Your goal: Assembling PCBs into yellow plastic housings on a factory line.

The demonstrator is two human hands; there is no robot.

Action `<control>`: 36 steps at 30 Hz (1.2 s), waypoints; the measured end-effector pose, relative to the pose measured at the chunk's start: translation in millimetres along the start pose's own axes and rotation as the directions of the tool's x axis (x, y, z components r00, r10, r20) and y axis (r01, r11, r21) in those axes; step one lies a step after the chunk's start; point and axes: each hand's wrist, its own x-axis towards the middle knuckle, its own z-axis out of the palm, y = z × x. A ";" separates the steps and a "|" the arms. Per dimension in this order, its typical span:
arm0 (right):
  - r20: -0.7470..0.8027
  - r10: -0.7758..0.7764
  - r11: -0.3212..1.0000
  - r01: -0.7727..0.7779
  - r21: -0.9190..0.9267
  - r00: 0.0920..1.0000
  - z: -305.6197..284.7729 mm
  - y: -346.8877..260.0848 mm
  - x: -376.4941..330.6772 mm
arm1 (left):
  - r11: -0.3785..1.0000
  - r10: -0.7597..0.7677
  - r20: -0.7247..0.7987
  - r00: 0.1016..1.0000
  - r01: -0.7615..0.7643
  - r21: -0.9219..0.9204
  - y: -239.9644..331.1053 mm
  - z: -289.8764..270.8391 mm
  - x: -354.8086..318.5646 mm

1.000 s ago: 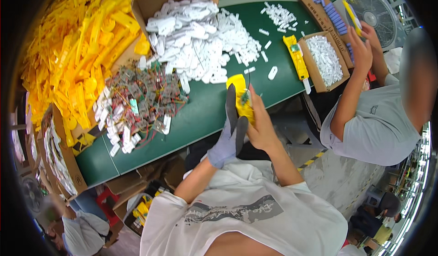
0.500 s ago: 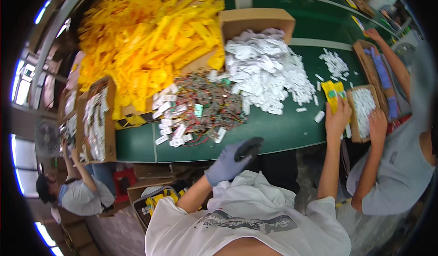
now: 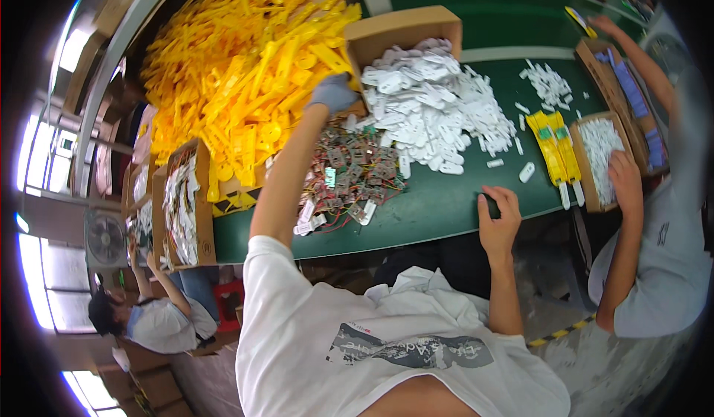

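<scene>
Yellow plastic housings [image 3: 245,67], judged light, rigid, best pinched mid-length: gloved left hand [image 3: 332,93] reaching, closure indiscernible; bare right hand [image 3: 500,212] resting loosely curled on the table [image 3: 439,201].

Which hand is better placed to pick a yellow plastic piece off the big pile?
Left, probably. The gloved left hand is stretched out at the edge of the yellow plastic pile; the bare right hand rests on the green table's near edge, far from it.

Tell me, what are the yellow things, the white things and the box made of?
The yellow pieces look like moulded plastic: bright, even colour with a slight shine. The white pieces seem to be plastic too, smooth and pale, though too small to be sure. The box looks like brown cardboard, dull with folded walls. The left hand by it wears what seems a grey knitted glove.
</scene>
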 end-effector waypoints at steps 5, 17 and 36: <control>0.075 0.022 0.998 -0.027 0.060 0.997 -15.5 8.8 11.5 | 0.965 0.001 -0.456 0.890 -0.120 -0.233 -38.3 -52.5 -40.8; 0.056 0.000 0.999 0.003 -0.039 0.998 -14.7 19.8 51.4 | -0.478 -0.337 -0.541 0.770 -0.635 -0.606 -29.2 -37.4 -210.3; 0.337 -0.284 0.884 0.381 -0.270 0.898 111.1 -58.5 150.1 | -0.636 0.520 0.189 0.833 0.526 -0.565 127.6 99.5 -395.8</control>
